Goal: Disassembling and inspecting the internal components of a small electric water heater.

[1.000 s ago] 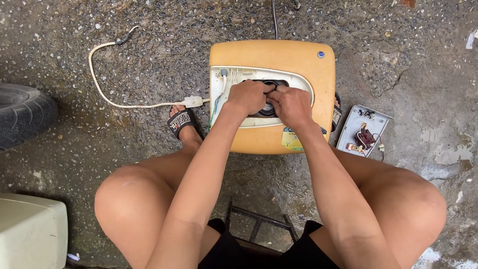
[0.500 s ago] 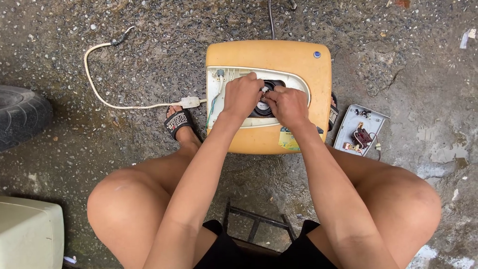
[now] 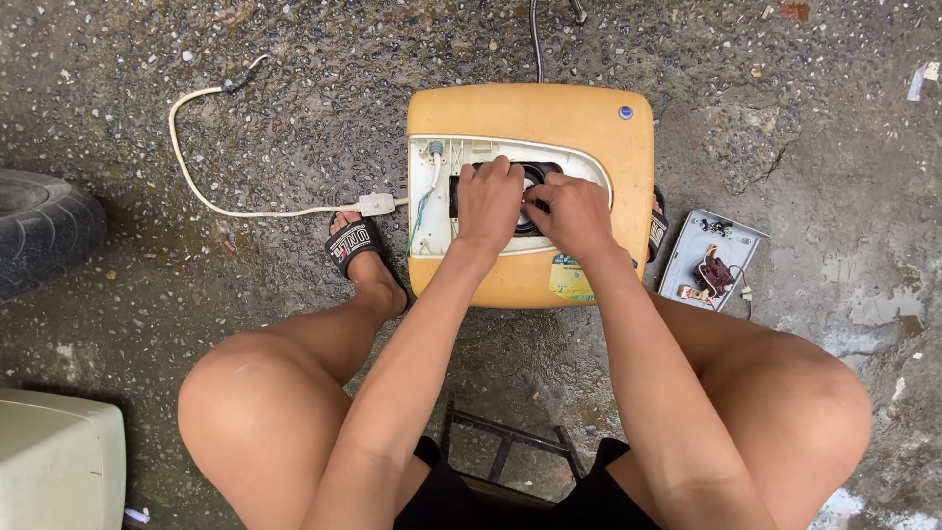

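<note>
A yellow-and-blue label [image 3: 571, 279] sits on the housing's [image 3: 530, 108] near edge.

The single head camera looked straight down, fairly near, over the knees at the concrete floor [image 3: 245, 118].

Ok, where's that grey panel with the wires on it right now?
In the head view the grey panel lies flat on the wet ground at the right, just beside the yellow appliance casing and ahead of the person's right knee.
</note>
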